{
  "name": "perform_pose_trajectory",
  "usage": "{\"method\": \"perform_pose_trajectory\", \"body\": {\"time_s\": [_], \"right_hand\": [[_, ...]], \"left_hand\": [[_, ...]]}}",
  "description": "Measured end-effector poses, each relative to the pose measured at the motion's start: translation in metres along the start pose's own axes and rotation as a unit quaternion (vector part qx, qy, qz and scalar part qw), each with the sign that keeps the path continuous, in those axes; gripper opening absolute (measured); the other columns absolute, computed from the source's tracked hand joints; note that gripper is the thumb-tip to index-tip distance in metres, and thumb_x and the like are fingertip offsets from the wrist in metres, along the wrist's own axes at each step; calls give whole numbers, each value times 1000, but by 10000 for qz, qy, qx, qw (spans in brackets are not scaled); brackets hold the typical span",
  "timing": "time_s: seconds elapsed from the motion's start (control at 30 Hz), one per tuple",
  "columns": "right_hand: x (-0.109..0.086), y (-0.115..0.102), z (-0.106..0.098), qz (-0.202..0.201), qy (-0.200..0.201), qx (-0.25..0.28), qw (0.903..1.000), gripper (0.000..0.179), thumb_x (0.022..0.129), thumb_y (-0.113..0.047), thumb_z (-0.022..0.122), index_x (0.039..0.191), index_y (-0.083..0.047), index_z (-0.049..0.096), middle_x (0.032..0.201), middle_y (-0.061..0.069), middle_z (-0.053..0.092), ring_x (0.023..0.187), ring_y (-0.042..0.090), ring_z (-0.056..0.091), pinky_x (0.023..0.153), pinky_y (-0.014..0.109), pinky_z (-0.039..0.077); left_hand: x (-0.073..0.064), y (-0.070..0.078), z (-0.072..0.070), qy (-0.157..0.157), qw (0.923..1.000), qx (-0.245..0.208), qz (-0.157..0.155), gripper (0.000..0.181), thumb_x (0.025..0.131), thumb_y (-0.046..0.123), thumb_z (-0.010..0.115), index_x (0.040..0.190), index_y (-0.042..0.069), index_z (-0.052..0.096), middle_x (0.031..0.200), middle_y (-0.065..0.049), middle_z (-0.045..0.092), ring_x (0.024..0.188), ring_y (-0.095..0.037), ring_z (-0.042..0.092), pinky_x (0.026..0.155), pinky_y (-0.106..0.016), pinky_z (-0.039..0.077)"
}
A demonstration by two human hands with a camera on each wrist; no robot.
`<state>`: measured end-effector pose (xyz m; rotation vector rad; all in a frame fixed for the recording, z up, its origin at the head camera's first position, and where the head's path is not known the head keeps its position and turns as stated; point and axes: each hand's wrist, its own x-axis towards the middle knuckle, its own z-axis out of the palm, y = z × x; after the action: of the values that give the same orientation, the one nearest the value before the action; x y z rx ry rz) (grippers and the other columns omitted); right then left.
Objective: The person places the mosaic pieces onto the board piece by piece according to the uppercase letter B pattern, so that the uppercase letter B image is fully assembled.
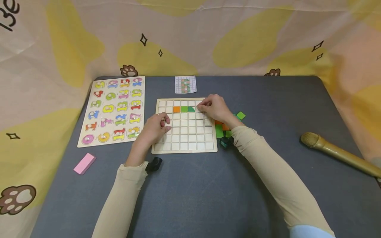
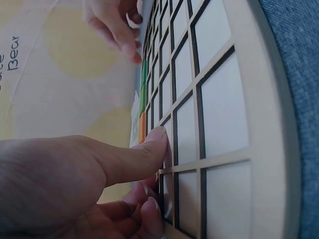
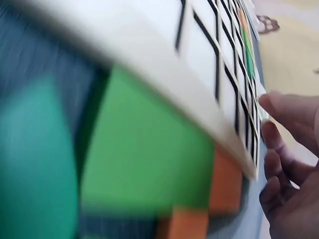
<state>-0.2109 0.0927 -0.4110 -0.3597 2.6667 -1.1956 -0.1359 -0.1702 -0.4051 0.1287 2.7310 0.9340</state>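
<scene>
A wooden grid board (image 1: 184, 152) lies on the dark table. In one of its upper rows sit an orange square (image 1: 177, 109), a green square (image 1: 184, 109) and a dark green rounded piece (image 1: 191, 109), side by side. My right hand (image 1: 216, 107) is over the board's upper right, fingertips just right of the rounded piece; in the right wrist view thumb and forefinger stand apart, with no piece visible between them. My left hand (image 1: 154, 129) rests at the board's left side, fingers loosely bent, thumb tip at the grid in the left wrist view.
Loose green and orange pieces (image 1: 219, 131) lie right of the board, partly under the right wrist. Behind it is a small pattern card (image 1: 186, 85). A number puzzle board (image 1: 114, 112) and pink block (image 1: 84, 163) are at left, a gold microphone (image 1: 339, 153) at right.
</scene>
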Motion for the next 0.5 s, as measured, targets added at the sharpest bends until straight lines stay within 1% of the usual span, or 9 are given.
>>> {"method": "perform_pose_trajectory", "body": {"time_s": [0.1,0.27,0.37,0.5], "right_hand": [[-4,9,-14,71,-164,25,9998,20,103,-21,71,113,-8,82,110,13,69,100,27,54,83,37,42],[-12,27,-35,215,-480,-11,9986,20,105,-19,68,118,-7,78,116,15,73,101,28,62,87,38,49],[-18,36,-44,279,-565,-119,9979,20,104,-15,69,120,-6,76,116,15,73,101,28,62,87,38,49],[-26,44,-52,325,-637,-275,9971,20,103,-12,71,121,-5,76,111,15,73,96,27,61,83,35,47]], "left_hand": [[0,-1,0,-21,10000,7,-33,12,102,9,69,110,5,61,94,-11,49,90,-29,47,78,-39,38],[0,-1,1,-54,9999,-7,-94,12,103,9,68,111,4,61,95,-12,49,92,-29,47,79,-39,38],[0,0,1,-63,9999,-12,-109,12,103,10,68,111,4,61,95,-12,49,92,-30,47,79,-39,38],[0,1,0,-54,10000,3,-71,12,103,10,68,111,5,61,95,-12,49,92,-30,47,80,-40,38]]}}
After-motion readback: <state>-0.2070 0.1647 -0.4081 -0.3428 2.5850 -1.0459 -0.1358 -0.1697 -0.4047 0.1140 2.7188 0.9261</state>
